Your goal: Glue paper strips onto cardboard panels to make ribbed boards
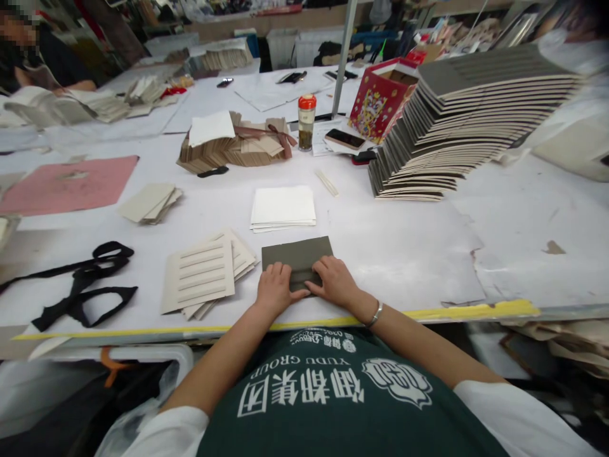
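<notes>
A dark grey card (299,251) lies on the white table close to its front edge. My left hand (276,285) grips the card's left part, fingers bent over its face. At the right part my right hand (335,279) does the same, and the two thumbs nearly meet at the near edge. Raised strips cross the card under my fingers. Just left of my hands is a loose pile of pale cards with raised strips (202,273). Beyond the grey card sits a small stack of white sheets (283,206).
A tall leaning stack of grey boards (457,127) stands right, beside a red box (380,98). A bottle with a red lid (307,124), a phone (345,138) and brown card bundles (228,149) lie farther back. Black straps (85,282) lie left. Another person (52,63) sits far left.
</notes>
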Demonstrator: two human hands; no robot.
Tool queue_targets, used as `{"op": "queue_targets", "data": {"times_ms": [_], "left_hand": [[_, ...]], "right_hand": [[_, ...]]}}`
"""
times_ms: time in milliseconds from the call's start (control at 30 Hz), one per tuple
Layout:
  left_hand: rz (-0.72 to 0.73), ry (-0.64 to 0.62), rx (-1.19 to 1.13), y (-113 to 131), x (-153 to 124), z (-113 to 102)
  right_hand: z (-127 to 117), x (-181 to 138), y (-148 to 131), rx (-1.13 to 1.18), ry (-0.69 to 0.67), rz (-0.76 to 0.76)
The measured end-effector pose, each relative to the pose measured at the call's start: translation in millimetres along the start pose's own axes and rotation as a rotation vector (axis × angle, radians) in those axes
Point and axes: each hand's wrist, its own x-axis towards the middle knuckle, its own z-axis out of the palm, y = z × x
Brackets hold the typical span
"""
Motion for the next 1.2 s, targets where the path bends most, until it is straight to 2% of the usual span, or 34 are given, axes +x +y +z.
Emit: {"op": "queue_targets", "data": {"times_ms": [100, 167, 267, 400, 467, 633, 700, 900, 1000, 1067, 1200], "left_hand": [[0.124, 0.039, -0.061, 3.2, 3.4, 2.8], [0.136, 0.061, -0.083, 5.5, 2.8, 7.3], [0.061, 0.077, -0.055, 4.7, 1.3, 10.5], [-0.049, 0.068, 0.002, -4.7, 4.6, 5.2], [-0.07, 0.074, 0.024, -7.5, 8.8, 3.3], [0.121, 0.141, 0.009, 0.6, 21.4, 12.2], [0.14, 0.133, 0.004, 2.9, 24.7, 16.0], [-0.023, 0.133, 0.074, -16.4, 20.3, 5.8], [-0.079, 0.139, 0.114, -21.8, 20.3, 0.6], [-0.037, 0.154, 0.085, -17.9, 25.2, 2.7], [0.164, 0.181, 0.004, -5.6, 40.1, 16.1]], "right_hand": [[5.8, 6.3, -1.5, 0.015, 0.041, -0.103], [11.2, 7.7, -1.4, 0.037, 0.044, -0.122], [14.6, 6.6, 0.3, 0.033, 0.042, -0.063], [9.2, 6.7, 4.0, -0.033, 0.058, 0.075], [6.8, 10.2, 5.3, -0.069, 0.05, 0.095], [12.1, 22.7, 3.6, -0.058, 0.059, -0.04], [15.5, 25.5, 2.9, -0.046, 0.053, -0.064], [9.5, 26.9, 9.4, -0.153, 0.06, 0.085], [4.8, 31.5, 12.5, -0.174, 0.057, 0.102], [5.9, 36.9, 12.2, -0.13, 0.06, 0.053], [17.7, 46.9, 8.6, -0.04, 0.067, -0.047]]}}
